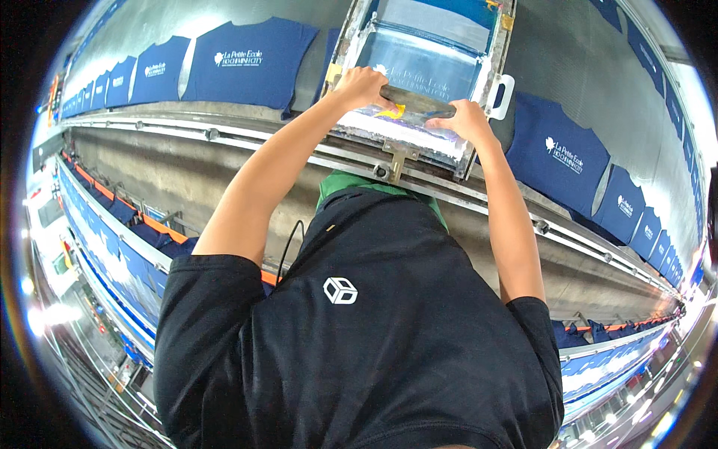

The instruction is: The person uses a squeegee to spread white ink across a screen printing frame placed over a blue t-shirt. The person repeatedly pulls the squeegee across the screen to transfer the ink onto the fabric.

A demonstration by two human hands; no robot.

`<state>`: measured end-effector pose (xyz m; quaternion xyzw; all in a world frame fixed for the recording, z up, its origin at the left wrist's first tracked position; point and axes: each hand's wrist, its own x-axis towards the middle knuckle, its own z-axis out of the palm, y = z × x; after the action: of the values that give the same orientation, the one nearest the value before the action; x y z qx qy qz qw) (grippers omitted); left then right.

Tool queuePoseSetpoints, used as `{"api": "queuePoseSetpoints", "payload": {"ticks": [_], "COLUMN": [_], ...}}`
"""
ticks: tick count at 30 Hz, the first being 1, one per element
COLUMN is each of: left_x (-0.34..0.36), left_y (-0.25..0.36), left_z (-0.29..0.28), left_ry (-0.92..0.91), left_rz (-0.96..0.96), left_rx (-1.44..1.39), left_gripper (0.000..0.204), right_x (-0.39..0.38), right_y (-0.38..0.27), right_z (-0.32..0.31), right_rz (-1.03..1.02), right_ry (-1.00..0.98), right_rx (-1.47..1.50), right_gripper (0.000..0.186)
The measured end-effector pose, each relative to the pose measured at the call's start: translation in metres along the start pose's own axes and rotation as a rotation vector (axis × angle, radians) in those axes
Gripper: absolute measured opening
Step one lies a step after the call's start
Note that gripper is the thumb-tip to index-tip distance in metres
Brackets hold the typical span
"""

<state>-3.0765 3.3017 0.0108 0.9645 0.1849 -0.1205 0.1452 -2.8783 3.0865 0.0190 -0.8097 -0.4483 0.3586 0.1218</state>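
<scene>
A screen-printing frame [505, 41] with a blue-tinted mesh and white lettering showing lies at the top centre. Inside its lower end is a long grey squeegee [415, 100], with a yellow patch and pale smeared ink beside it. My left hand [360, 91] grips the squeegee's left part, thumb on the near side, fingertips partly hidden. My right hand [464, 122] holds its right part, also with thumb toward me. A metal bracket [396, 156] sits at the frame's near edge, and a white handle [502, 96] is on its right side.
Navy printed shirt pieces [239, 63] lie in a row on the long grey table [172, 22], continuing right [557, 161]. A metal rail [224, 135] runs along its near edge. Behind me are another long table with blue pieces [120, 247] and an orange edge. My body fills the lower middle.
</scene>
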Motion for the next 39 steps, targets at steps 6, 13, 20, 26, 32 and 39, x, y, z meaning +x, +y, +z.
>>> {"api": "queuePoseSetpoints", "payload": {"ticks": [6,13,20,26,32,39], "left_x": [0.056,0.105,0.121,0.032,-0.114,-0.17], "left_y": [-0.034,-0.012,-0.038,0.003,0.036,-0.055], "left_z": [0.003,-0.1,-0.097,-0.044,0.039,-0.016], "left_ry": [-0.337,0.081,0.089,0.131,0.317,0.28], "left_rz": [0.12,0.061,0.197,0.154,0.272,0.115], "left_rx": [-0.352,-0.157,-0.29,-0.29,-0.091,-0.298], "left_gripper": [0.077,0.066,0.046,0.056,0.065,0.056], "right_x": [0.036,0.041,0.073,0.103,0.066,0.088], "right_y": [0.015,0.119,0.132,0.152,0.085,-0.03], "right_z": [-0.031,-0.064,-0.032,-0.022,-0.061,-0.033], "right_rz": [0.043,0.092,0.255,0.159,0.179,0.082], "right_ry": [-0.252,0.875,0.622,1.02,0.963,1.04], "right_rx": [0.175,0.593,0.893,0.587,0.788,0.57], "right_gripper": [0.113,0.04,0.037,0.031,0.046,0.057]}}
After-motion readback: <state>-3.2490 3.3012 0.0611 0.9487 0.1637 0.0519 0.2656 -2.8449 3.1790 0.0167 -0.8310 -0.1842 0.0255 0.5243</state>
